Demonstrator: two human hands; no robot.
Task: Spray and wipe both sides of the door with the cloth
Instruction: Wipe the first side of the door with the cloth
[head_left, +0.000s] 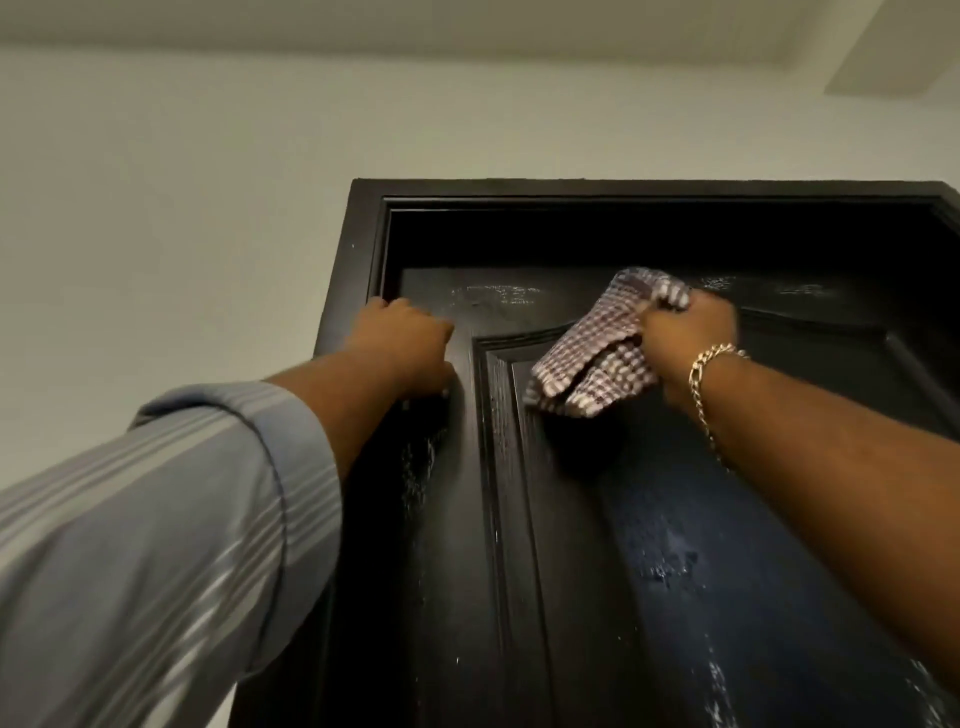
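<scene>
Nearest the camera, a grey-blue striped sleeve (145, 519) fills the lower left, its cuff pushed back on the forearm that reaches up and forward to the left hand (402, 345). That hand is seen from the back, knuckles up, its fingers curled in against the left edge of the door (597, 571); the fingertips are hidden behind the hand, so it is not clear whether they hook round the door's edge or only press on it, and nothing else shows in the hand. From the lower right a bare forearm rises at a slant, a gold chain bracelet (709, 387) looped round the wrist. The right hand (688, 340) is closed in a fist round a bunched part of the cloth (597, 345), a checked red-and-white rag whose loose folds hang down and to the left of the fist and lie against the door's face, over the arched top corner of its raised panel. The door is black with a wood-grain surface, and wet streaks and droplets glint on it below the right arm, under the left hand and along the flat band above the cloth. Beyond the hands the door's top meets a black door frame (363, 234). Further off, a pale wall (182, 208) runs up to the ceiling (415, 21).
</scene>
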